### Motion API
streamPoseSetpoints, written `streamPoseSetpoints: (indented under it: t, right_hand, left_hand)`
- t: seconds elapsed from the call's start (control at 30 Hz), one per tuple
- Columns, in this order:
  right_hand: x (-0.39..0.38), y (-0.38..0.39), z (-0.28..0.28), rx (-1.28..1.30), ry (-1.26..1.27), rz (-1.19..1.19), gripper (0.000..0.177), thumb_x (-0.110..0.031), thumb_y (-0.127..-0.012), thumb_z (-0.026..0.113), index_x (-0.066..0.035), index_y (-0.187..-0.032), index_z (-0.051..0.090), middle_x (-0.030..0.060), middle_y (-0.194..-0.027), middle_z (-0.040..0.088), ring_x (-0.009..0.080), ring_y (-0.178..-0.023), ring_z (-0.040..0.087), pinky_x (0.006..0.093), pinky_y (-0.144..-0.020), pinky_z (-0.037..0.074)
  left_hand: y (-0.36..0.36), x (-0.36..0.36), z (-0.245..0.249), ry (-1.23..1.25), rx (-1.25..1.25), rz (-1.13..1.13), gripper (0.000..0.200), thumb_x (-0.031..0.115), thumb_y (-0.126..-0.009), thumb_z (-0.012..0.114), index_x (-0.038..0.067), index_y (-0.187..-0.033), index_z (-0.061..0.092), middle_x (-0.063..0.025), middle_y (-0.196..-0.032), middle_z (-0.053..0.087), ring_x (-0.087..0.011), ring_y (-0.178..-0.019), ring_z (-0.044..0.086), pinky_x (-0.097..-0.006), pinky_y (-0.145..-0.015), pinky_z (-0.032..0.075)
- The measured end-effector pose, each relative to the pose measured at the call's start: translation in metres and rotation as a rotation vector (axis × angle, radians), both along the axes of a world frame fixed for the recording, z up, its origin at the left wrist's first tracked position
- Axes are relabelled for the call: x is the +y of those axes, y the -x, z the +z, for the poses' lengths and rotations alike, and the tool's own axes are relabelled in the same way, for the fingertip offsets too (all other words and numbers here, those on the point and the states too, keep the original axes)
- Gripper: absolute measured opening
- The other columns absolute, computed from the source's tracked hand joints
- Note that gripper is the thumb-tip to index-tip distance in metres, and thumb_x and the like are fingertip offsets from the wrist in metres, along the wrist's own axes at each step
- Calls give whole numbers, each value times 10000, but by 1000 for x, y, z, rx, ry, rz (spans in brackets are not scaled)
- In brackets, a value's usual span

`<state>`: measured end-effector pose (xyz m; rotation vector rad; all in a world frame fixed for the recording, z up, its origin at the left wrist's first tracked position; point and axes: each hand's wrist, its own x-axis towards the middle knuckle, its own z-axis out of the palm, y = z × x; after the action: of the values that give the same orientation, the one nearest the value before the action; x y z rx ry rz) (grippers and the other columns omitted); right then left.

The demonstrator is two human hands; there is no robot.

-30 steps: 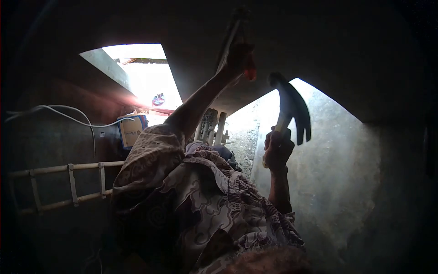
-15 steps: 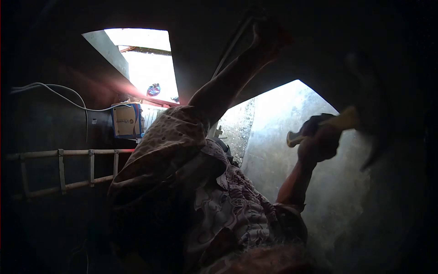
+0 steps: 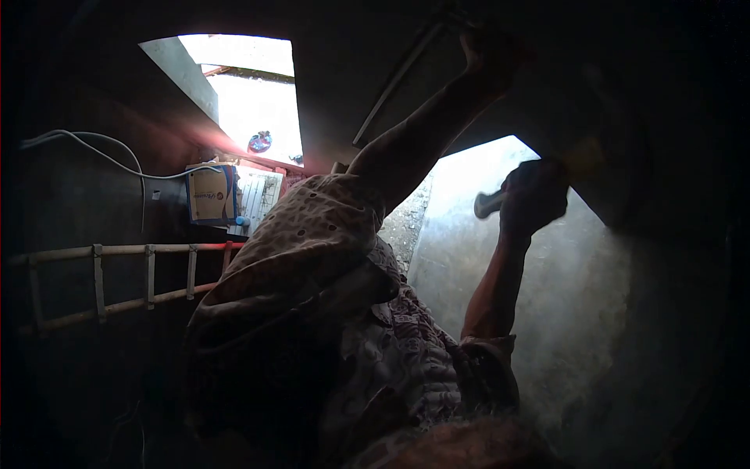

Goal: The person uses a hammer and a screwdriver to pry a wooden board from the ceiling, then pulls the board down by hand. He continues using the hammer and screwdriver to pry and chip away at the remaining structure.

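Raised at the right, my right hand [image 3: 535, 197] is closed around the handle of a hammer-like tool [image 3: 490, 205]. The pale handle end sticks out left of the fist; a dim yellow part shows beyond it, and the tool's head is lost in darkness. My left arm stretches up to the dark surface at the top, where my left hand [image 3: 491, 56] is in deep shadow. Its fingers, and anything in them, cannot be made out. A thin straight rod [image 3: 398, 82] slants down to the left beside that hand.
At the left are a ladder-like frame [image 3: 98, 283], a pale cable [image 3: 101, 135] and a cardboard box [image 3: 211, 194]. A bright opening [image 3: 258, 102] lies above the box. A grey, lit surface [image 3: 547, 313] is behind my right arm.
My right hand has moved slightly up and left with the tool, whose yellow part is now darker. My left hand and forearm have shifted right; the rod shows more clearly.
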<state>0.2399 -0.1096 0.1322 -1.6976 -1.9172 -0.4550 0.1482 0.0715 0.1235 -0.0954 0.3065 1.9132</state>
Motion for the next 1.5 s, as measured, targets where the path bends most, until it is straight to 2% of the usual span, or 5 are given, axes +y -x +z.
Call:
streamPoseSetpoints:
  t: [0.67, 0.73, 1.03, 1.13, 1.5]
  right_hand:
    - [74, -32, 54, 741, 401, 344, 248, -111, -863, 459, -38, -634, 518, 50, -512, 468, 107, -352, 426, 247, -359, 376]
    - [109, -56, 21, -557, -450, 487, 392, -323, -922, 374, -87, -620, 458, -5, -449, 357, 69, -339, 316, 221, -343, 254]
    - [60, 28, 84, 1273, -30, 121, 365, -332, -919, 381, -97, -658, 480, 10, -453, 390, 62, -349, 351, 211, -362, 279]
    - [84, -21, 63, 200, 334, 513, 334, -307, -916, 396, -97, -671, 485, 8, -456, 397, 62, -351, 362, 214, -362, 284]
    - [89, -11, 63, 445, 539, 282, 286, -263, -910, 427, -51, -748, 531, 2, -447, 423, 75, -351, 425, 230, -349, 337]
  left_hand:
    - [11, 6, 24, 8, 71, -124, 381, 244, -898, 345, 3, -644, 497, -176, -590, 590, -153, -420, 488, -293, -370, 378]
    - [10, 10, 21, 2, 70, -133, 378, 245, -897, 346, 0, -652, 500, -177, -590, 590, -156, -425, 493, -296, -381, 385]
    - [12, 32, 24, 31, 22, -107, 368, 249, -892, 350, -9, -687, 513, -181, -592, 590, -168, -450, 514, -308, -430, 416]
    - [8, 33, 27, 29, 26, -104, 365, 251, -891, 351, -12, -698, 517, -182, -593, 590, -171, -459, 521, -313, -447, 426]
    - [12, 69, 3, -9, 74, -70, 360, 256, -885, 356, -23, -740, 533, -187, -595, 590, -186, -489, 547, -328, -508, 465]
